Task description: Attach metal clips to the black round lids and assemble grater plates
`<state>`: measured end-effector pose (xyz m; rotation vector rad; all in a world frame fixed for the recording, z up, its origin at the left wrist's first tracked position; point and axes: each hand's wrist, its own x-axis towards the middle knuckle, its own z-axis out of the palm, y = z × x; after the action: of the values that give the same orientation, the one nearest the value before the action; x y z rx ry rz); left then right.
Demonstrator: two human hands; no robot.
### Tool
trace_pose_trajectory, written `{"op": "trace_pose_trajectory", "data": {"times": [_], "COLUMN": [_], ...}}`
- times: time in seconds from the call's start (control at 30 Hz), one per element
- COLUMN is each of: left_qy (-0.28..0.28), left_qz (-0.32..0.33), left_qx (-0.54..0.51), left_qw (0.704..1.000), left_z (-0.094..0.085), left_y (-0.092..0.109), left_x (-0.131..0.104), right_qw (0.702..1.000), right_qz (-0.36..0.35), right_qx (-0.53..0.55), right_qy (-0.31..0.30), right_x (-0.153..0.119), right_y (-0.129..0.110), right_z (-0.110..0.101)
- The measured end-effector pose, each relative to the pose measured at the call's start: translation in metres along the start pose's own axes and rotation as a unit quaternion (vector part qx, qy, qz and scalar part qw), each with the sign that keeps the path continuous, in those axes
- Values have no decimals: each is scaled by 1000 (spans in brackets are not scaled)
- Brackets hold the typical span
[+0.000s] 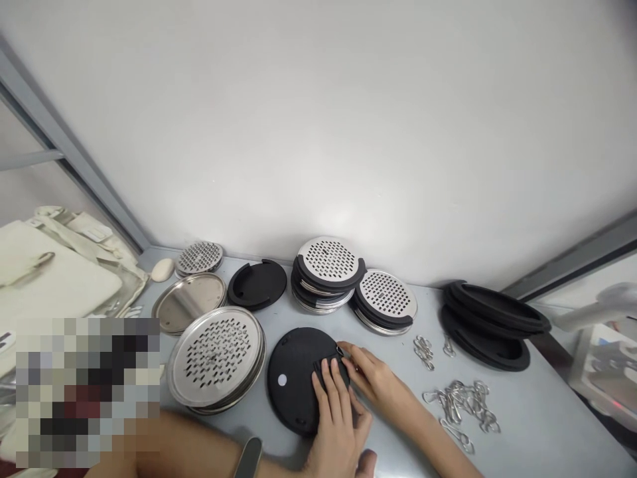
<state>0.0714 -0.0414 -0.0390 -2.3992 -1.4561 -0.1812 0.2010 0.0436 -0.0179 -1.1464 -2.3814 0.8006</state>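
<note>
A round black disc with a white dot lies flat near the front of the grey table. My left hand, a band on its wrist, rests on the disc's right part with long fingers stretched out and pressed flat. At the disc's upper right edge, my right hand has its fingertips pinched around a small metal clip, of which only a bit shows. Several loose metal clips lie to the right of my right hand. Left of the disc is a stack of round perforated metal grater plates.
At the back stand grater plates in black holders, another such pile, a black holder, a plain metal plate and small graters. Black trays are stacked right. Cream bags lie left. A white wall rises behind.
</note>
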Motion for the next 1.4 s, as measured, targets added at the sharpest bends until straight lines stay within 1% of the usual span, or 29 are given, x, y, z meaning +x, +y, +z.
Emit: {"op": "trace_pose_trajectory", "data": {"times": [0.27, 0.43, 0.77, 0.93, 1.17, 1.4], "left_qy": [4, 3, 2, -4, 3, 3], "left_qz": [-1, 1, 2, 4, 13, 7], "left_qx": [-3, 2, -2, 5, 19, 11], "left_qw": [1000, 1000, 1000, 1000, 1000, 1000], "left_z": [1, 1, 1, 0, -1, 0], "left_y": [0, 0, 1, 0, -1, 0], "left_x": [0, 0, 0, 0, 1, 1], "right_qw": [1000, 1000, 1000, 1000, 999, 999], "right_qz": [-1, 28, -4, 21, -13, -11], "right_qx": [4, 12, -20, -8, -34, -40], "right_qy": [0, -3, 15, 9, 26, 29], "right_x": [0, -1, -3, -2, -4, -5], "right_y": [1, 1, 7, 4, 10, 9], "right_z": [1, 1, 5, 4, 8, 7]}}
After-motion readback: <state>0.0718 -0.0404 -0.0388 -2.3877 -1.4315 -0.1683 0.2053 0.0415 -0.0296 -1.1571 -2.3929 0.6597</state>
